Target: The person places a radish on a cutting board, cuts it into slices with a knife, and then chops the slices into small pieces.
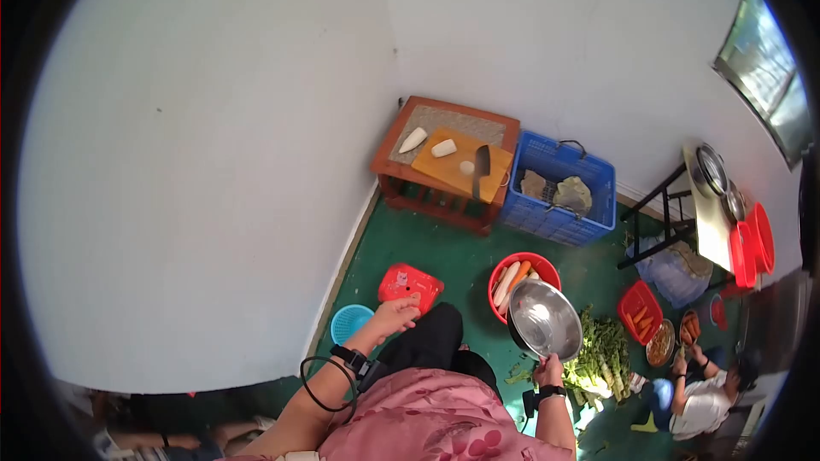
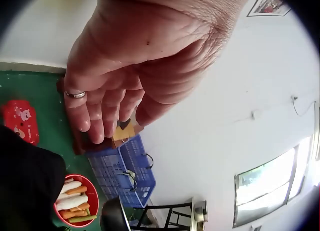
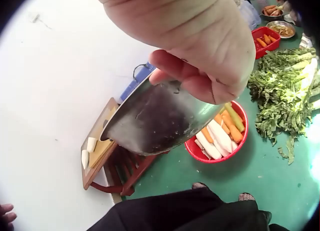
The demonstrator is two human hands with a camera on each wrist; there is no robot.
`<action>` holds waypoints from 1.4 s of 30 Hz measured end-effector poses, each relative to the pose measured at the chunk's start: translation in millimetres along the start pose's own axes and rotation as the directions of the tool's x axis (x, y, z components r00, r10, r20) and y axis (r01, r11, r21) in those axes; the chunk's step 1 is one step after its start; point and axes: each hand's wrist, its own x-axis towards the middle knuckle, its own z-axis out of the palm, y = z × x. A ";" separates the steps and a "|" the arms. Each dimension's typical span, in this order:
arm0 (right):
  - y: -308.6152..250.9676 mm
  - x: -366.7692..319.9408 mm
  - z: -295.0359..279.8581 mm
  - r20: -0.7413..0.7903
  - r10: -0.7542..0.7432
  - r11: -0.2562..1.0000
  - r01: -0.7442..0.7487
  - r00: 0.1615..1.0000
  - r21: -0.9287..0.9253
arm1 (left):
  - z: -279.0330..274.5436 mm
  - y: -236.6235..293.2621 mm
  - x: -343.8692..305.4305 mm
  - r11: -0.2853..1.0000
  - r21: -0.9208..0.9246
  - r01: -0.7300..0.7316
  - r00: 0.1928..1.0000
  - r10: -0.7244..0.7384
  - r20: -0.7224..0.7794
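My right hand (image 1: 548,371) grips the near rim of a stainless steel bowl (image 1: 547,316). In the right wrist view the bowl (image 3: 155,121) is tilted, its outer side towards the camera, fingers curled over the rim. It overlaps a red basin (image 3: 212,161) of white radishes and carrots on the floor. My left hand (image 1: 397,316) holds nothing; its fingers hang loosely bent in the left wrist view. Below it in the head view are a red plastic stool (image 1: 410,277) with a cartoon print and a light-blue basket (image 1: 346,324).
A low wooden table (image 1: 389,162) bears a chopping board (image 1: 436,166), a cleaver (image 1: 482,162) and pieces of white radish (image 1: 413,139). Beside it stands a blue crate (image 1: 555,226). Leafy greens (image 1: 605,354) lie on the floor at right, near a seated person (image 1: 705,401).
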 end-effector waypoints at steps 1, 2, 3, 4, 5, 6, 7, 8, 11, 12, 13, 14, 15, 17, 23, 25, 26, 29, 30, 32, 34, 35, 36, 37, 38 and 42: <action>11.5 2.2 13.9 0.029 0.044 0.999 -0.044 0.999 -0.025 | -14.7 7.2 -15.3 0.999 0.006 0.047 0.998 -0.046 -0.037; 22.5 -11.6 31.5 0.043 0.064 0.995 -0.061 0.997 -0.082 | -30.7 7.8 -22.7 0.997 0.009 0.082 0.993 -0.081 -0.080; 12.2 -13.4 49.4 0.055 0.054 0.993 -0.048 0.997 -0.111 | -35.3 12.6 -17.9 0.996 -0.002 0.093 0.990 -0.092 -0.106; 7.3 -11.4 60.2 0.055 0.051 0.988 -0.043 0.997 -0.146 | -38.7 15.2 -14.7 0.994 -0.010 0.109 0.986 -0.110 -0.128; 4.7 -6.3 66.5 0.054 0.048 0.983 -0.038 0.997 -0.179 | -39.9 16.4 -11.6 0.993 -0.023 0.119 0.983 -0.121 -0.138; 2.7 -2.8 70.0 0.053 0.047 0.978 -0.035 0.997 -0.204 | -40.6 19.0 -6.1 0.991 -0.034 0.128 0.981 -0.131 -0.144; -0.6 1.2 76.8 0.057 0.041 0.974 -0.027 0.998 -0.223 | -41.7 25.1 4.2 0.991 -0.041 0.128 0.980 -0.132 -0.149; 0.0 3.4 84.6 0.061 0.041 0.971 -0.025 0.997 -0.238 | -45.1 31.1 15.2 0.993 -0.034 0.113 0.982 -0.117 -0.148; 3.4 12.0 108.1 0.093 0.062 0.964 -0.035 0.994 -0.263 | -56.4 51.9 48.4 0.997 -0.017 0.080 0.986 -0.082 -0.142; 6.4 20.1 117.7 0.076 0.064 0.970 -0.045 0.995 -0.238 | -58.3 62.8 59.7 0.997 -0.018 0.072 0.988 -0.074 -0.133; 7.2 27.2 128.2 0.088 0.064 0.964 -0.039 0.994 -0.262 | -61.0 73.7 73.0 0.998 -0.019 0.067 0.990 -0.069 -0.123; 9.4 27.5 138.9 0.093 0.070 0.958 -0.041 0.993 -0.285 | -65.8 83.8 86.9 0.997 -0.001 0.077 0.990 -0.077 -0.116; 12.4 27.5 149.0 0.094 0.078 0.951 -0.046 0.992 -0.305 | -71.0 93.9 102.4 0.996 0.019 0.090 0.991 -0.087 -0.104; 19.0 30.4 180.8 0.104 0.057 0.950 -0.022 0.993 -0.311 | -85.1 115.6 139.2 0.991 0.068 0.111 0.992 -0.107 -0.071; 70.5 72.8 299.2 0.041 0.176 0.944 -0.157 0.984 -0.289 | -159.6 146.1 273.5 0.976 0.147 0.159 0.972 -0.181 0.153; 83.6 79.3 352.3 0.029 0.210 0.931 -0.191 0.977 -0.312 | -190.9 172.2 319.5 0.967 0.211 0.144 0.971 -0.179 0.156; 96.5 88.1 373.2 -0.038 0.251 0.925 -0.251 0.967 -0.286 | -205.9 174.0 334.7 0.960 0.246 0.135 0.972 -0.176 0.154; 104.7 90.5 439.8 -0.041 0.341 0.891 -0.337 0.939 -0.305 | -234.3 205.5 377.1 0.965 0.200 0.171 0.978 -0.191 0.087; 108.5 94.7 448.2 -0.005 0.319 0.886 -0.301 0.948 -0.352 | -237.8 202.0 389.9 0.968 0.177 0.177 0.979 -0.192 0.070; 116.0 106.6 469.2 0.067 0.295 0.866 -0.237 0.953 -0.441 | -255.7 185.6 424.0 0.978 0.123 0.167 0.983 -0.174 0.052; 128.4 129.9 488.1 0.137 0.262 0.830 -0.150 0.955 -0.537 | -264.2 182.8 455.6 0.973 0.183 0.141 0.988 -0.149 0.031; 126.3 134.2 499.4 0.182 0.237 0.823 -0.097 0.954 -0.560 | -262.3 183.8 471.3 0.983 0.143 0.113 0.994 -0.113 -0.007; 124.7 136.0 511.0 0.209 0.148 0.828 -0.006 0.967 -0.560 | -259.9 183.6 484.9 0.991 0.105 0.084 0.996 -0.079 -0.048; 134.3 147.1 508.0 0.225 0.131 0.832 0.016 0.966 -0.554 | -256.7 181.8 496.3 0.996 0.071 0.046 0.995 -0.040 -0.092; 144.3 164.2 513.0 0.251 0.102 0.841 0.051 0.963 -0.539 | -253.8 181.8 510.2 0.998 0.067 0.004 0.995 0.003 -0.104; 153.8 222.6 532.8 0.358 0.051 0.803 0.174 0.932 -0.569 | -237.2 178.8 554.1 0.981 0.061 -0.186 0.975 0.192 -0.113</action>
